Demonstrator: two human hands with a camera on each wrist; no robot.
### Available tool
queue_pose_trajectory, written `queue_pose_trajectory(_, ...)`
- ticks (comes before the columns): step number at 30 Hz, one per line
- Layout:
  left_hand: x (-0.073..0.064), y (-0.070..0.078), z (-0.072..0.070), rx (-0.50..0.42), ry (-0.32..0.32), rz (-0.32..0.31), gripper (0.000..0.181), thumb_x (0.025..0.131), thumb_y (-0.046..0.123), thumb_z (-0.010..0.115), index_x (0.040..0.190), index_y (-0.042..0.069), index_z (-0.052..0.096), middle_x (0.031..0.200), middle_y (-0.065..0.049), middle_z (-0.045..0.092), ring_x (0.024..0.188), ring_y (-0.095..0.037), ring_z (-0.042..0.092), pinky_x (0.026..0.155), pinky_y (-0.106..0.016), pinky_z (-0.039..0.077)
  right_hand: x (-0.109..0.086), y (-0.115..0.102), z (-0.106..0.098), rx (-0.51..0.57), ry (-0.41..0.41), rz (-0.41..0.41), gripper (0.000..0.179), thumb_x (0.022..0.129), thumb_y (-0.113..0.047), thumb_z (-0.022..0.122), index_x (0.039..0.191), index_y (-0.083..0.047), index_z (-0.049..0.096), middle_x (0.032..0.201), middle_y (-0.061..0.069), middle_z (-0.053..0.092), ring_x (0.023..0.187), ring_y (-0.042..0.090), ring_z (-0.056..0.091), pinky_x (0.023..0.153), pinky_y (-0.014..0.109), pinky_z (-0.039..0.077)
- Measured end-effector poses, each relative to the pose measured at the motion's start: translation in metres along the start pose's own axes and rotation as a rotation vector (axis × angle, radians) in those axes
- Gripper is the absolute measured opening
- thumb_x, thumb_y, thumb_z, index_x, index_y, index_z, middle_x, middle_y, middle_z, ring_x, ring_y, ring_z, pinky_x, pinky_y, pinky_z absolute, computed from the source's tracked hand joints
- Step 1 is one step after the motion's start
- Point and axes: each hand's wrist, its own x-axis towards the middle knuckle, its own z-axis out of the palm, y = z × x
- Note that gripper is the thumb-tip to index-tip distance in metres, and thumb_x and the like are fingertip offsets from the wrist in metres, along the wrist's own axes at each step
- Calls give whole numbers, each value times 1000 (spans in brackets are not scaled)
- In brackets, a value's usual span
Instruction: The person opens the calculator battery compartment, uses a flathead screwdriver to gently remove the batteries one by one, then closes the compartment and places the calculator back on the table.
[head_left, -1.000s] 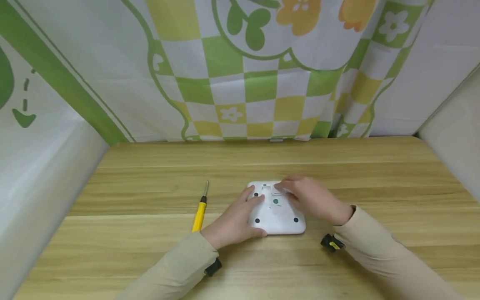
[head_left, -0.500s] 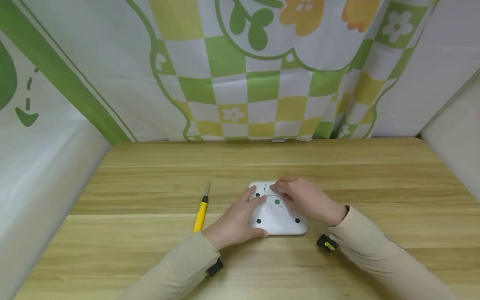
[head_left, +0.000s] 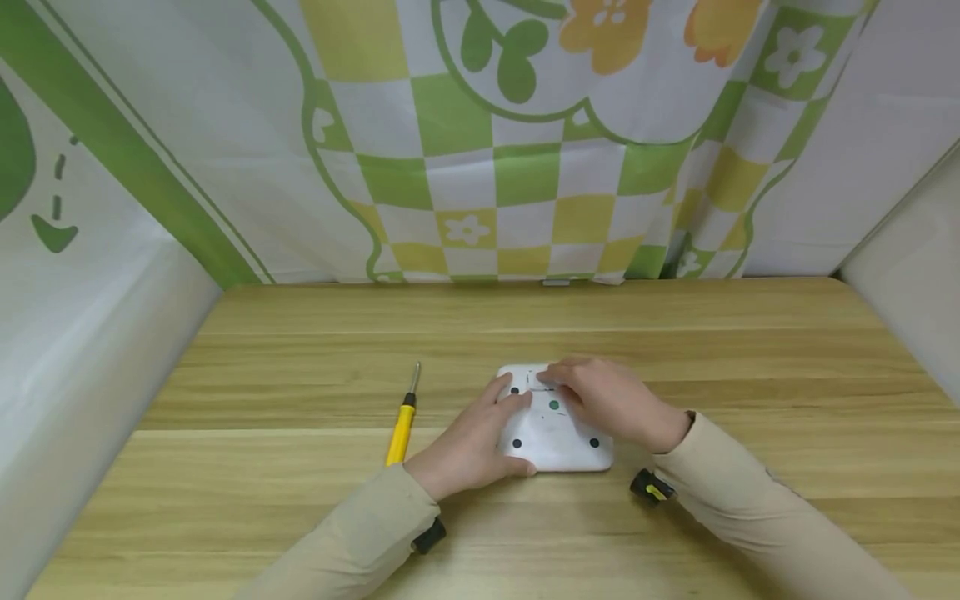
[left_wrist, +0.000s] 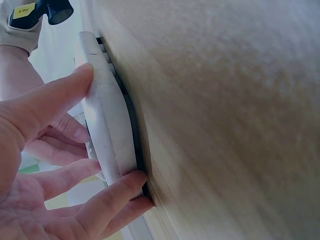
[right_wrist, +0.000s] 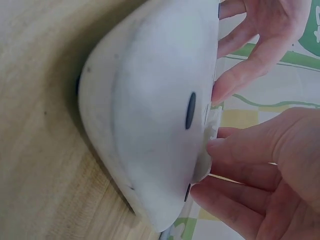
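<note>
A white desktop calculator lies face down on the table, dark round feet and a green dot on its upturned back. Part of its keys shows along the underside in the left wrist view. My left hand grips it from the left, thumb at the near edge and fingers over the side and back. At the far part of the back, my right hand pinches a small white battery cover between thumb and fingers. The cover sits at the battery compartment, partly hidden by the fingers.
Left of the calculator lies a yellow-handled screwdriver, its metal tip pointing away. The wooden table ends at a checked green, yellow and white curtain. Dark wrist cameras hang under both sleeves.
My right hand has shifted slightly left with the battery cover, which now covers the gap seen earlier in the compartment. My left hand keeps its grip, and the calculator stays almost in place.
</note>
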Motion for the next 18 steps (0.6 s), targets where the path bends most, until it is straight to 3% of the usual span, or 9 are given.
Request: queue_pose_trajectory(18, 0, -1, 0, -7, -2, 10, 80, 76, 25, 81, 144, 7, 42, 158, -18, 18, 138, -38, 33, 110, -48, 34, 2, 1, 1, 14, 11, -30, 24, 91, -1, 60, 114, -1, 69, 111, 15, 69, 100, 27, 67, 82, 39, 55)
